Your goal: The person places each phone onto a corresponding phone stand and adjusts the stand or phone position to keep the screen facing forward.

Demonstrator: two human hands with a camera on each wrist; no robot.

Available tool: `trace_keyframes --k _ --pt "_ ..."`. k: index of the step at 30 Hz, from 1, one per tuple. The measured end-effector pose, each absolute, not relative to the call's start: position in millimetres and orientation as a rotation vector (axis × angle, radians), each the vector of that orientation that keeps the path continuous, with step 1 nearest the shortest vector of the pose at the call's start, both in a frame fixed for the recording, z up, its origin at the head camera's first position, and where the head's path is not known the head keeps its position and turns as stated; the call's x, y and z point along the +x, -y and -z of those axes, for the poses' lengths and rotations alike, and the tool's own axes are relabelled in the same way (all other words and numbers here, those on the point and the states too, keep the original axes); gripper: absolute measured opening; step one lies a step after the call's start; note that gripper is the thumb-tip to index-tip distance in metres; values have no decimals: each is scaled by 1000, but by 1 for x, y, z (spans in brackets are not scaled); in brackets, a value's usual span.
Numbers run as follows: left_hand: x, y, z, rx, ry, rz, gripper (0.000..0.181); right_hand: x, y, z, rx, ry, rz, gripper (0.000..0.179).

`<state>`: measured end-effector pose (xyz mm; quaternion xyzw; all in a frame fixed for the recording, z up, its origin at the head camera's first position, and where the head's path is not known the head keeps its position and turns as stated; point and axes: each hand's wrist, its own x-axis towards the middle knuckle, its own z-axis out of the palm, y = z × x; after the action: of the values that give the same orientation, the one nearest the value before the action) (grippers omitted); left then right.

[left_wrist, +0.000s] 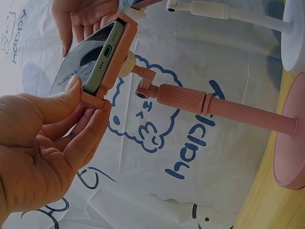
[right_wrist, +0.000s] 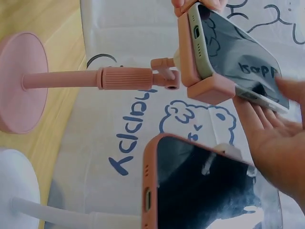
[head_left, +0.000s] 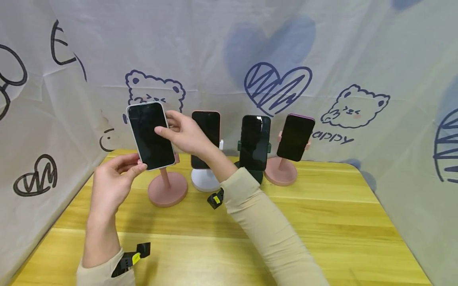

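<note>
A white-edged smartphone [head_left: 146,143] with a dark screen leans at the far left in the clamp [left_wrist: 125,43] of a pink phone stand [head_left: 168,194]. My left hand [head_left: 111,180] pinches its lower left corner, thumb at the front edge and fingers round the clamp's side arm, as the left wrist view shows. On the other long side, my right hand [head_left: 189,133] grips the phone's upper right edge. Its thumb reaches over the screen while the fingers lie behind. In the right wrist view, the clamp's other arm [right_wrist: 212,89] hugs the phone near its charging port.
To the right stand more phones on stands: a pink-edged phone [head_left: 206,127] on a white stand [head_left: 205,180], a black phone [head_left: 255,143] on a green one, and another phone [head_left: 295,137] on pink. My right forearm passes before them. A drawn-on cloth [head_left: 214,47] backs the wooden table [head_left: 322,206].
</note>
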<state>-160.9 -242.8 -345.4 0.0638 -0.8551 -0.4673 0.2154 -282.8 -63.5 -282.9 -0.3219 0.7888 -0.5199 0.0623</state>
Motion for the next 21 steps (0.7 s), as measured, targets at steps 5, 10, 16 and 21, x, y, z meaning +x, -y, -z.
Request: trace_keyframes --k 5,10,16,21 --pt "-160 244 345 126 2432 1323 46 -280 68 282 -946 -2592 1596 52" --pt "-163 247 348 -7 2418 1557 48 -280 66 284 -947 -2617 1577 52" --pt "-167 247 352 11 2333 1659 43 -280 63 283 -974 -2595 1550 54" --pt "-167 245 351 61 2329 1666 42 -280 62 283 -1001 -2585 1549 55"
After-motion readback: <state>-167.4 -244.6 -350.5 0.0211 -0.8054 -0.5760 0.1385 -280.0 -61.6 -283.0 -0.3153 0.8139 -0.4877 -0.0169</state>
